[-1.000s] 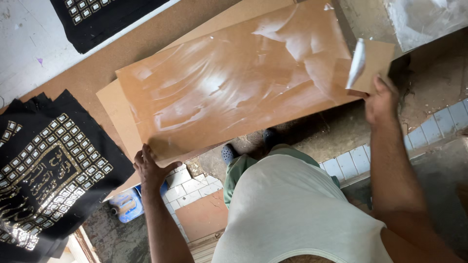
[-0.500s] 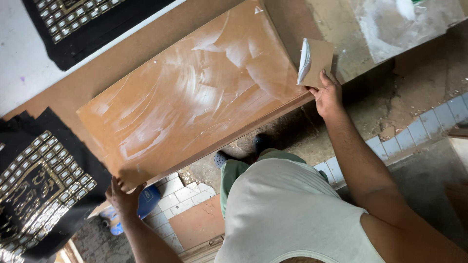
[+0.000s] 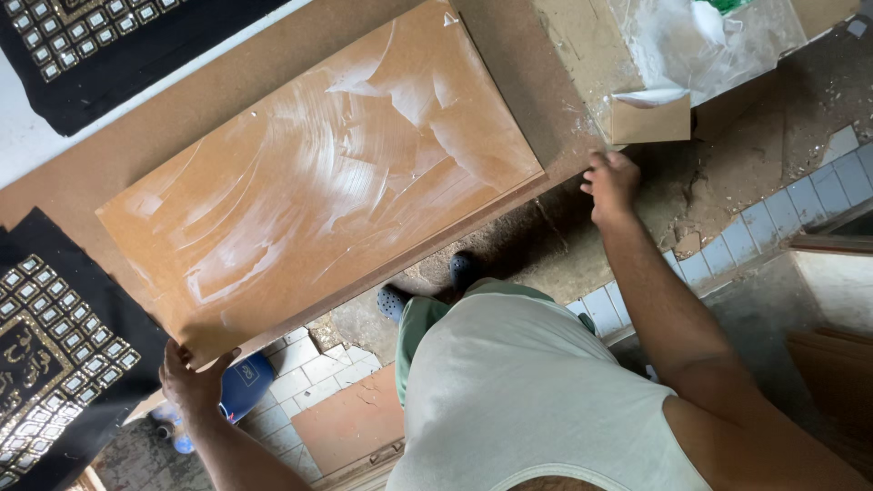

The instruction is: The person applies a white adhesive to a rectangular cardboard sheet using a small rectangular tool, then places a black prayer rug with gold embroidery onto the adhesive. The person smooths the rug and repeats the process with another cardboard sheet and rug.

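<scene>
My left hand (image 3: 193,380) grips the near-left corner of the brown board (image 3: 318,182), fingers curled under its edge. The board lies flat on the bench (image 3: 509,55), smeared with white streaks, its long axis running from lower left up to upper right. My right hand (image 3: 611,185) hangs loosely open, empty, just off the board's right end, near a folded card piece (image 3: 650,120) under clear plastic sheeting (image 3: 700,45). Black patterned cloths (image 3: 55,355) lie left.

Our left hand (image 3: 193,377) sits low with the fingers curled upward in a grip, forearm running down out of view. Our right arm stretches forward, nearly straight, and the right hand (image 3: 611,185) is loosely open, knuckles up, fingers bent, holding nothing.
</scene>
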